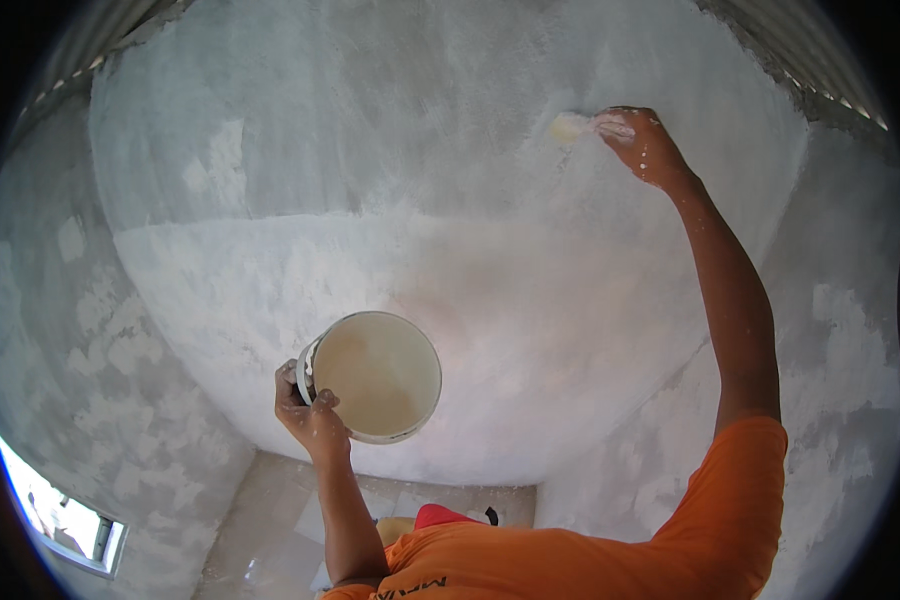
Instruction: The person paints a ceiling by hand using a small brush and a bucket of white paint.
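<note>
My left hand (315,418) grips the side of a round white bucket (438,368), its thumb at the rim and its fingers behind. Cream-coloured liquid (380,385) that looks like paint is in the bucket. Up at the right, my outstretched right hand (638,143) is closed around a paint-smeared brush (568,127), whose pale yellow bristles lie against the upper wall (450,130). White splashes speckle both hands. The upper wall is streaky grey; below a roughly level line the surface (300,290) is whiter.
Patchy grey-white side walls rise at left (110,350) and right (830,400). A small bright window (70,520) opens at the lower left. Corrugated roofing (820,50) shows at the upper corners. Below lies a tiled floor (260,510), with a red item (438,515) near my body.
</note>
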`<state>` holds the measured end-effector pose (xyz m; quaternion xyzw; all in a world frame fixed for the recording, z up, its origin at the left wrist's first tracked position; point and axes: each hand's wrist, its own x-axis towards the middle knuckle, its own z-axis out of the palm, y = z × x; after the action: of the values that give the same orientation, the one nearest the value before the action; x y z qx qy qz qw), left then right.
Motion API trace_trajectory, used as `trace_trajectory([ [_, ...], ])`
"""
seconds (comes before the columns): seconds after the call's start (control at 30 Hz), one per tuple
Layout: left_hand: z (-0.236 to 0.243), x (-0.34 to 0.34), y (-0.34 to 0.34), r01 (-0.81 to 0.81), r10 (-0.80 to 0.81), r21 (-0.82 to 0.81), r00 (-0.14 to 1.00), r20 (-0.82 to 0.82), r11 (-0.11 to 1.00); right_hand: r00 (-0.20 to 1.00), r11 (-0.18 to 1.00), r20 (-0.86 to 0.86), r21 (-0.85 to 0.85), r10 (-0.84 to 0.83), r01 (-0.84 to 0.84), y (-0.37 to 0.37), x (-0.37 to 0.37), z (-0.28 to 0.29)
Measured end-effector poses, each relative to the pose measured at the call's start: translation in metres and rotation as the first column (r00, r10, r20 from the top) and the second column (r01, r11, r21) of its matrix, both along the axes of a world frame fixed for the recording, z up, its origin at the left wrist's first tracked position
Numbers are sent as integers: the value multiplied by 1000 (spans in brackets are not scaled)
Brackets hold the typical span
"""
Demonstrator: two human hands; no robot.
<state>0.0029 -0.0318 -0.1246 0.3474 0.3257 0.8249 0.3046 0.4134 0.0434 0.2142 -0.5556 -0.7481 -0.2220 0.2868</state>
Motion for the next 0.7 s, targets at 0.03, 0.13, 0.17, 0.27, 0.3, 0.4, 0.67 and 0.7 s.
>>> trace_trajectory([
  [0.03, -1, -2, 1, -14, 14, 27, 1000, 0, 1000, 998, 995, 1, 79, -58, 58, 0, -6, 11],
  [0.13, -10, -2, 5, -41, 41, -1, 999, -4, 999, 974, 862, 222, 502, -53, -68, 18, 15, 12],
  [0.17, -9, -2, 2, -44, 44, -18, 999, -13, 999, 968, 862, 238, 504, -85, -48, 26, 17, -1],
  [0.27, -9, -4, 1, -57, 52, -131, 998, -42, 990, 806, 809, 460, 587, -371, 37, 40, 8, -81],
  [0.3, -10, 0, 2, -44, 39, -130, 999, -36, 991, 810, 879, 482, 469, -334, 84, 49, 22, -115],
  [0.4, -11, 1, 9, -56, 56, -96, 998, 4, 994, 864, 986, 503, 148, -7, -78, 35, 21, -180],
  [0.67, -21, -1, 12, -46, 46, 6, 999, 22, 999, 911, 963, 343, 219, -229, 160, 16, -10, -75],
  [0.7, -22, 1, 13, -44, 44, 4, 999, 11, 999, 943, 949, 192, 217, -271, 229, 29, 17, -49],
])
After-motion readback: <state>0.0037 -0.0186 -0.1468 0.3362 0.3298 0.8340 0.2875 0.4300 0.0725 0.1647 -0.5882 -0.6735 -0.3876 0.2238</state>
